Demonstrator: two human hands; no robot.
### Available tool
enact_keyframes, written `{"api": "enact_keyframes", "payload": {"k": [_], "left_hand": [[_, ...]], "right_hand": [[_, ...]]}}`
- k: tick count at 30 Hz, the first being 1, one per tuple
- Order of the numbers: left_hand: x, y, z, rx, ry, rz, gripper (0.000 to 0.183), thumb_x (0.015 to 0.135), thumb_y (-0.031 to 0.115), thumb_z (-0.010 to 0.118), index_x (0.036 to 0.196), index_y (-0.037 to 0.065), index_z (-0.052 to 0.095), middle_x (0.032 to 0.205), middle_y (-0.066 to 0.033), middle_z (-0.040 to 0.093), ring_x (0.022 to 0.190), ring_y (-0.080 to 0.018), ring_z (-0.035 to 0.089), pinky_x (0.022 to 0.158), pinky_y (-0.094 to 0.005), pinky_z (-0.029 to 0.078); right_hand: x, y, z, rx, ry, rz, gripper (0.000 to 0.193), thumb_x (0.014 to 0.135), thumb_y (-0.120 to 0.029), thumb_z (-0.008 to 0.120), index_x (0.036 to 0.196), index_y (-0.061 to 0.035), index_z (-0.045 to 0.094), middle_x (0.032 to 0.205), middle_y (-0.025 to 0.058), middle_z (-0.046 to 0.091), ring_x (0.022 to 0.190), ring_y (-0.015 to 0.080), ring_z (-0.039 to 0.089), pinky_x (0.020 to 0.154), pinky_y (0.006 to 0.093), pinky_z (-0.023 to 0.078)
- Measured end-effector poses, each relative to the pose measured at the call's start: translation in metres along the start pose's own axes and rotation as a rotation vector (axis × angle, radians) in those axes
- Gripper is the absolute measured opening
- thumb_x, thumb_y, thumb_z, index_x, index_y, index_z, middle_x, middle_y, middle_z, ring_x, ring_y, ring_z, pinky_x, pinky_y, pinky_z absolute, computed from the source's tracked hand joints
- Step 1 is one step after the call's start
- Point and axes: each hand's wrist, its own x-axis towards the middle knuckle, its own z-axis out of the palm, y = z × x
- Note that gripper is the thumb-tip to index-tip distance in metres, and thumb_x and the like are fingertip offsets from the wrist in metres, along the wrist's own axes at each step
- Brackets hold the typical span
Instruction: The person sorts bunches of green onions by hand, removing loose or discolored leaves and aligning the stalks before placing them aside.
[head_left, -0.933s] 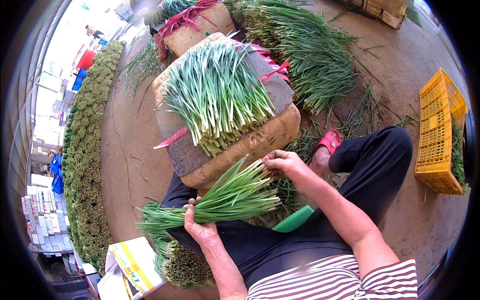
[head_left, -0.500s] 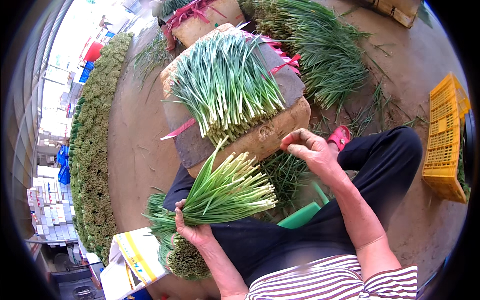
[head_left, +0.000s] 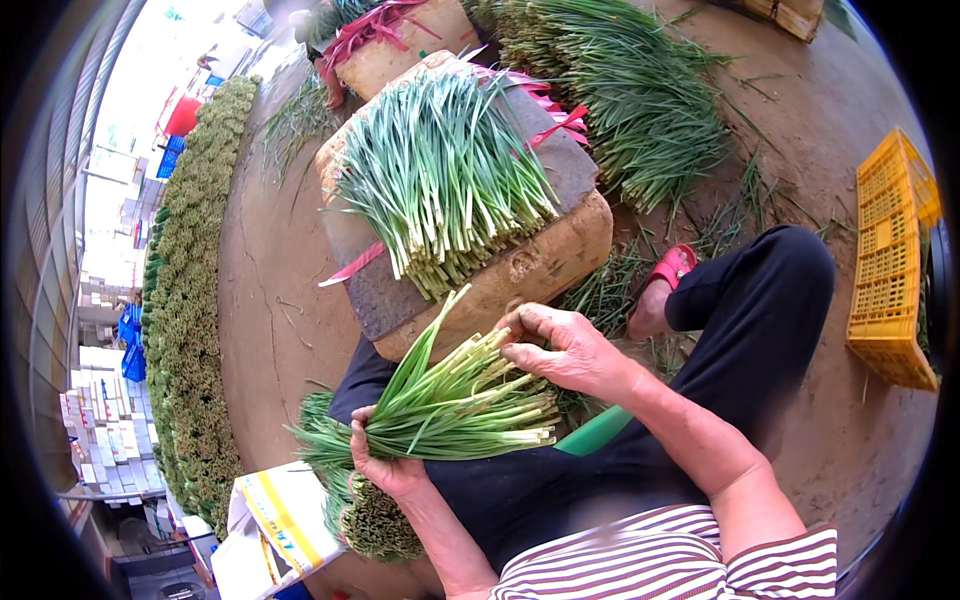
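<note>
Head view, one frame. Two hands seen, both the wearer's own.

Left hand (head_left: 385, 462): closed round a bunch of green onions (head_left: 450, 405), gripping its leafy end; fingers wrapped over the top, palm hidden beneath the stalks. Bunch lying across the lap, pale cut ends pointing right, one long leaf sticking up toward the block.

Right hand (head_left: 562, 348): partly open, fingers bent, fingertips resting on the upper stalks near the pale ends. Whether pinching a single stalk or only touching: cannot tell, thumb side hidden behind the fingers.

Just above the hands: one wooden block (head_left: 520, 265) with a grey top, carrying one loose pile of green onions (head_left: 440, 190). Pink ties (head_left: 545, 105) on the far side of the block, one more strip (head_left: 352, 266) hanging over its left edge; total not countable, partly covered by leaves.

Second heap of greens (head_left: 640, 100) on the ground behind, top cut off by the rim. One tied bundle (head_left: 380, 520) below the left wrist, seen end-on, partly hidden by the forearm. One long bank of stacked bundles (head_left: 190, 300) along the left, number not resolvable.

One yellow crate (head_left: 890, 260) at right, contents hard to make out. One red sandal (head_left: 672, 268) on one visible foot; other foot hidden. One white-and-yellow sack (head_left: 275, 525), lower part cut off. Green object (head_left: 595, 432) under the right forearm, mostly hidden.
</note>
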Motion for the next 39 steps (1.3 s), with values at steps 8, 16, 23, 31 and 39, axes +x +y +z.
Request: {"api": "enact_keyframes", "payload": {"k": [8, 16, 23, 31, 39], "left_hand": [[0.000, -0.007, 0.010, 0.063, -0.045, 0.014, 0.013, 0.087, 0.009, 0.065, 0.099, 0.004, 0.064, 0.100, -0.0086, 0.066, 0.101, -0.0234, 0.062, 0.095, -0.0484, 0.051], [-0.001, 0.006, 0.002, 0.119, -0.068, 0.086, 0.014, 0.086, 0.002, 0.063, 0.100, 0.004, 0.063, 0.102, -0.0096, 0.065, 0.102, -0.0231, 0.061, 0.095, -0.0487, 0.051], [-0.007, 0.000, 0.011, 0.159, -0.176, 0.142, 0.013, 0.084, -0.002, 0.061, 0.093, 0.007, 0.058, 0.103, -0.0087, 0.062, 0.102, -0.0269, 0.060, 0.090, -0.0523, 0.053], [-0.015, -0.003, 0.027, 0.341, -0.200, 0.256, 0.020, 0.078, -0.003, 0.065, 0.090, 0.008, 0.053, 0.098, -0.0077, 0.057, 0.095, -0.0270, 0.059, 0.085, -0.0482, 0.054], [-0.017, -0.005, 0.029, 0.360, -0.249, 0.257, 0.019, 0.078, -0.004, 0.064, 0.090, 0.006, 0.053, 0.096, -0.0083, 0.056, 0.095, -0.0272, 0.059, 0.086, -0.0479, 0.054]], "right_hand": [[0.000, 0.020, 0.002, 0.366, 0.119, 0.023, 0.015, 0.089, -0.012, 0.062, 0.093, 0.0022, 0.061, 0.078, -0.0014, 0.060, 0.077, 0.0044, 0.049, 0.071, 0.0243, 0.045], [0.005, 0.008, -0.023, 0.702, 0.377, 0.113, 0.008, 0.087, -0.008, 0.060, 0.088, -0.0012, 0.064, 0.092, 0.0066, 0.069, 0.085, 0.0121, 0.062, 0.082, 0.0277, 0.048], [-0.002, -0.012, -0.015, 0.365, 0.053, 0.080, 0.025, 0.088, -0.020, 0.058, 0.102, -0.0010, 0.065, 0.108, 0.0079, 0.064, 0.106, 0.0157, 0.056, 0.095, 0.0310, 0.041], [-0.007, 0.008, -0.005, -0.537, 0.049, -0.145, 0.025, 0.082, -0.026, 0.063, 0.096, -0.0057, 0.063, 0.104, 0.0102, 0.064, 0.099, 0.0305, 0.060, 0.087, 0.0396, 0.047], [-0.002, 0.027, 0.000, -0.040, 0.018, 0.099, 0.016, 0.088, -0.018, 0.063, 0.092, -0.0021, 0.061, 0.108, 0.0078, 0.064, 0.097, 0.0185, 0.059, 0.088, 0.0326, 0.046]]}}
